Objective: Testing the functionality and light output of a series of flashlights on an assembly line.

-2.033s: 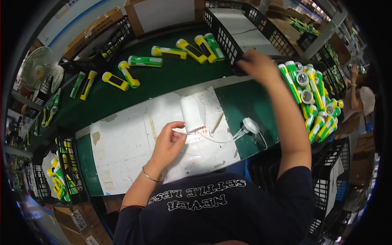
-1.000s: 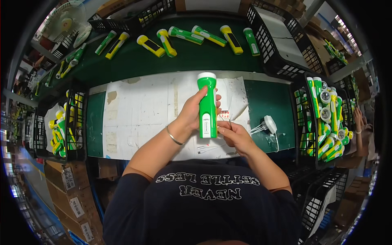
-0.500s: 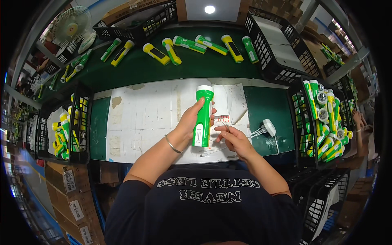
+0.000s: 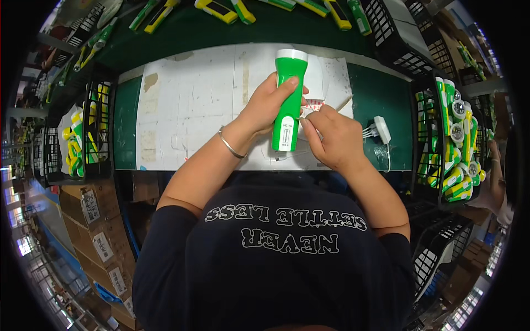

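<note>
A green flashlight (image 4: 285, 106) with a white rim stands nearly upright in the picture, over the white sheet that covers the middle of the bench. My left hand (image 4: 264, 105) is wrapped round its upper body, thumb across the front. At the flashlight's right side, my right hand (image 4: 339, 135) has its fingers curled together against the lower body. Whatever those fingertips pinch is too small and too hidden to make out. Just right of this hand lies a white charger block (image 4: 381, 130), with several white cables running toward the hand.
Black crates of green and yellow flashlights stand at the left (image 4: 102, 129) and right (image 4: 418, 140). More flashlights (image 4: 216, 11) lie along the bench's far side. A paper with red marks (image 4: 314, 103) lies behind my right hand. Cardboard boxes (image 4: 91, 220) are stacked at lower left.
The view has tilted down, so the bench sits higher in it. My right hand has come in from beside the flashlight to touch its right side. The left hand keeps its hold.
</note>
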The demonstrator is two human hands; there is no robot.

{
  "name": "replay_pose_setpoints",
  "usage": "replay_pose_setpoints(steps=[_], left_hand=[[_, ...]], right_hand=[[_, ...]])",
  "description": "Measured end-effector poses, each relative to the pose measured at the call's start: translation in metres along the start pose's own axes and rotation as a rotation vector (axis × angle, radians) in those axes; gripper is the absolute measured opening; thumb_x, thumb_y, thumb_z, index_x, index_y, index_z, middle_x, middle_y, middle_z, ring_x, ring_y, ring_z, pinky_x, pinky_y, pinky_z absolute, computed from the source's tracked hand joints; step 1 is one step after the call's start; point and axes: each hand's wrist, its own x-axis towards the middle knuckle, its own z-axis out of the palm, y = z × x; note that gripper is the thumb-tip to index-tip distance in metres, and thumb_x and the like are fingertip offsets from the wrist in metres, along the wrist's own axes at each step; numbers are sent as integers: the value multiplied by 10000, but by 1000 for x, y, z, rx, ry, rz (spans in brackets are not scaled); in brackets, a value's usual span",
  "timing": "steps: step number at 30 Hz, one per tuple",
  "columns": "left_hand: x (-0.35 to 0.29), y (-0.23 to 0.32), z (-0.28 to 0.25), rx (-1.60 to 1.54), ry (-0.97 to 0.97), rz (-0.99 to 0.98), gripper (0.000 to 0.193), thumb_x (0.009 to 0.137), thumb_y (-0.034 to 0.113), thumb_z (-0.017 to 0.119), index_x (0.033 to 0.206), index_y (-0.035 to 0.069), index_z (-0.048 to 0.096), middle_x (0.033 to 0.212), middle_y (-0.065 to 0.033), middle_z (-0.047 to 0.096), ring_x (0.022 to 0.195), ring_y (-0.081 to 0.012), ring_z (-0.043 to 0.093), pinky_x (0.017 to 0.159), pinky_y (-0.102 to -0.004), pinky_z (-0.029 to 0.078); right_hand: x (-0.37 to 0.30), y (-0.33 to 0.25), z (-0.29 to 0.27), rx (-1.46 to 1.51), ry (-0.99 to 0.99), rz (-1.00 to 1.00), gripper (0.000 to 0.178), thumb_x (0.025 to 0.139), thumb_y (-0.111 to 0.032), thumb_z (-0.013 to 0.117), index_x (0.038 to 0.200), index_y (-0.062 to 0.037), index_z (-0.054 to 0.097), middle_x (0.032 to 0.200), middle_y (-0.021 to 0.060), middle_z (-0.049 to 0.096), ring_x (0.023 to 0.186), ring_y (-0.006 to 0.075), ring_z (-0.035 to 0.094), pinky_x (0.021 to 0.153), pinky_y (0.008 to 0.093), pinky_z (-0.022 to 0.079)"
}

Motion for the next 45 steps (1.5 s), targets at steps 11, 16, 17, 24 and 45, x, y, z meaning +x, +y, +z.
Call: replay_pose_setpoints(steps=[11, 16, 17, 24, 45], left_hand=[[-1, -1, -14, 115, 123, 54, 654, 928, 566, 231, 1009, 3, 553, 787, -93, 588, 674, -153, 555, 638, -284, 485], [-1, 8, -22, -177, -183, -25, 581, 935, 543, 267, 1123, 41, 491, 920, -100, 580, 768, -158, 582, 680, -294, 501], [-2, -1, -10, -270, -69, 46, 496, 932, 477, 388, 1117, 25, 474, 929, -107, 579, 780, -159, 586, 684, -290, 508], [-12, 7, -14, 101, 15, -124, 295, 904, 235, 538, 1097, 25, 463, 909, -82, 583, 702, -134, 579, 636, -279, 515], [-74, 63, -43, 1603, -176, 22, 327, 719, 159, 667, 994, 18, 562, 852, -151, 627, 780, -306, 605, 714, -355, 479]], right_hand=[[-28, -17, 8, 213, -249, -448, 201, 704, -245, 690, 640, -138, 531, 597, 31, 441, 475, 220, 495, 422, 337, 380], [-4, -23, 14, 410, -77, 168, 360, 690, -306, 737, 590, -92, 465, 560, 42, 452, 477, 221, 478, 444, 344, 377], [3, -16, 21, 498, -129, 352, 387, 711, -279, 734, 596, -62, 435, 548, 42, 439, 476, 212, 435, 457, 334, 362], [10, 27, 33, 973, 1, 559, 372, 842, -184, 632, 566, -45, 425, 586, -44, 415, 587, 35, 347, 510, 226, 299], [8, 56, -7, 1155, -421, 458, 616, 698, -93, 732, 1251, -81, 460, 969, 38, 575, 547, -6, 306, 520, 150, 288]])
